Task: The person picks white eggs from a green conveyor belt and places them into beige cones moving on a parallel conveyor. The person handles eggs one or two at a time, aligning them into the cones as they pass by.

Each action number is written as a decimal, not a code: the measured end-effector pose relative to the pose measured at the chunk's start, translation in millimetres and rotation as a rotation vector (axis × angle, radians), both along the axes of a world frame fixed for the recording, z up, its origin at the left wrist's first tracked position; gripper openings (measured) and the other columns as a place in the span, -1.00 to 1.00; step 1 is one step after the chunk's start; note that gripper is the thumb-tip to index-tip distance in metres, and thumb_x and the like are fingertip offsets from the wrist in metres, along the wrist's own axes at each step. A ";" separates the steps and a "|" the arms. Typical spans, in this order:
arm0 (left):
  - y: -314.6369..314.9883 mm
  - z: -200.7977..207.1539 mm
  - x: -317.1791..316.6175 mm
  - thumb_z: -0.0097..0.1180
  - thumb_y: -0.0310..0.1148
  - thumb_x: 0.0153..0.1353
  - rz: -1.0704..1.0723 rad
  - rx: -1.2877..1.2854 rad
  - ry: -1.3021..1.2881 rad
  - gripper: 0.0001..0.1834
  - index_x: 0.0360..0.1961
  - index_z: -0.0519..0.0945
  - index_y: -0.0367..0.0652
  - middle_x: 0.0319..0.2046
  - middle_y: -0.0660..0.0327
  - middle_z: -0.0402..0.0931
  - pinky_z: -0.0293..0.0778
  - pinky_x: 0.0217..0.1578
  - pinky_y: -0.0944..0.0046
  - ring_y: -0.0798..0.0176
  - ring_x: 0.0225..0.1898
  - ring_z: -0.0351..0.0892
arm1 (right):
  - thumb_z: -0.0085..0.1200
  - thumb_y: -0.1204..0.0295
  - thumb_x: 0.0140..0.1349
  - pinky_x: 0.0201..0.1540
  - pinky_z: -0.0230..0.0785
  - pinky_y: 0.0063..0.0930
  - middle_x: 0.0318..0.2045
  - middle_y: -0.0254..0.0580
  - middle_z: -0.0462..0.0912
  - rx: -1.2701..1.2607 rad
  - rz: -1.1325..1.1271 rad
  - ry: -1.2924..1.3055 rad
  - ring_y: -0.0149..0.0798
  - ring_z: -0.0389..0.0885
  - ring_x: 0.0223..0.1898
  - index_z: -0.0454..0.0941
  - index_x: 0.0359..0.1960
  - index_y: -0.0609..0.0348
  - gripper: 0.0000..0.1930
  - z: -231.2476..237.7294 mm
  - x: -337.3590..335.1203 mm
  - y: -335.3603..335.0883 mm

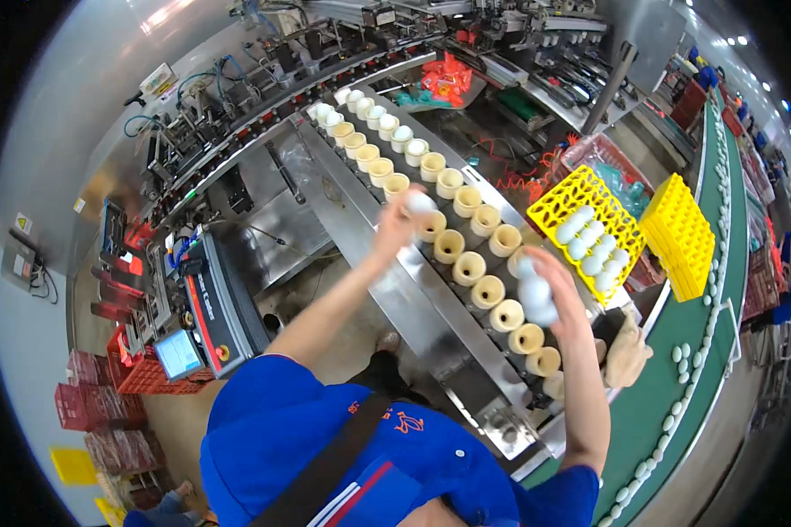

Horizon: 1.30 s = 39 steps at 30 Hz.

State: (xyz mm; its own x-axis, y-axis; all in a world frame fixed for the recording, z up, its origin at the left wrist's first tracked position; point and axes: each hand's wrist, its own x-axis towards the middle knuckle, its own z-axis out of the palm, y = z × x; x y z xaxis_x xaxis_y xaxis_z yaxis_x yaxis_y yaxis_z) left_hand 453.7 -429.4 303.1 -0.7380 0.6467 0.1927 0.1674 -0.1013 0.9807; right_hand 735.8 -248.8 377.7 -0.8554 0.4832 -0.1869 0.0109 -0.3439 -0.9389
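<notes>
Two rows of beige cups [468, 268] run diagonally past the left hand [394, 230] and the right hand [566, 290]. The left hand grasps one white egg [421, 204] in its fingers, over the nearer row; blur hides whether egg and cup touch. The right hand curls around a cluster of eggs [536, 297] beside the lower part of the rows, presumably to keep a supply within easy reach of the left hand. Beyond the right hand, a yellow tray [558, 204] appears set close to the cups to shorten the carrying path; a stack of yellow trays [677, 237] lies to its right, probably in reserve. The cups' round mouths seem suited to keeping eggs from rolling.

Counts: one egg in the left hand; at least three in the right, the exact number blurred; about twelve tray eggs [592, 249]. Beyond the left hand, about six seated eggs [402, 133] occupy the farther row and at least two the nearer. One co-worker's hand [626, 353] shows just below and right of the right hand, its grip impossible to tell. Farther right, one green conveyor [628, 422] bears a line of eggs [668, 423] too numerous to count.
</notes>
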 end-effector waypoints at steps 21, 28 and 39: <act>25.5 -10.8 -333.7 0.14 -0.36 0.31 0.220 -0.489 1.285 -0.88 -0.17 0.64 -0.08 -0.28 0.15 0.49 0.48 -0.19 -0.03 -0.03 -0.21 0.51 | 0.28 0.22 0.18 -0.24 0.57 -0.13 -0.25 -0.04 0.61 1.327 -0.328 -0.454 0.01 0.70 -0.18 0.63 -0.36 0.15 -0.75 -61.6 -313.1 28.5; 35.7 -26.3 -314.1 0.11 -0.45 0.30 0.005 -0.578 1.045 -0.73 0.02 0.60 -0.14 -0.12 0.06 0.44 0.35 0.06 0.00 -0.06 0.00 0.39 | 0.28 0.00 0.16 -0.29 0.50 -0.22 -0.30 -0.19 0.49 1.584 -0.378 -0.294 -0.09 0.62 -0.30 0.51 -0.26 0.04 -0.60 -95.0 -294.5 23.0; 58.6 -1.7 -245.3 0.16 -0.51 0.25 0.055 -0.184 0.958 -0.73 -0.01 0.60 -0.16 -0.10 0.09 0.49 0.34 0.08 0.03 -0.06 0.00 0.44 | 0.19 0.19 0.33 -0.38 0.43 -0.03 -0.50 0.08 0.66 0.788 -0.588 -0.308 0.14 0.66 -0.42 0.62 -0.30 0.14 -0.74 -110.8 -306.5 43.3</act>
State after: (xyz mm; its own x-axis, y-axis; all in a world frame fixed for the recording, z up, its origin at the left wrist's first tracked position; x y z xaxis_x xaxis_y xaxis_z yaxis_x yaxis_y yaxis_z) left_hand 208.4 -370.8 301.4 -0.3514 0.6960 0.6262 0.9018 0.0718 0.4263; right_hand 429.3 -205.5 266.9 -0.4124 0.8903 0.1932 0.3186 0.3396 -0.8850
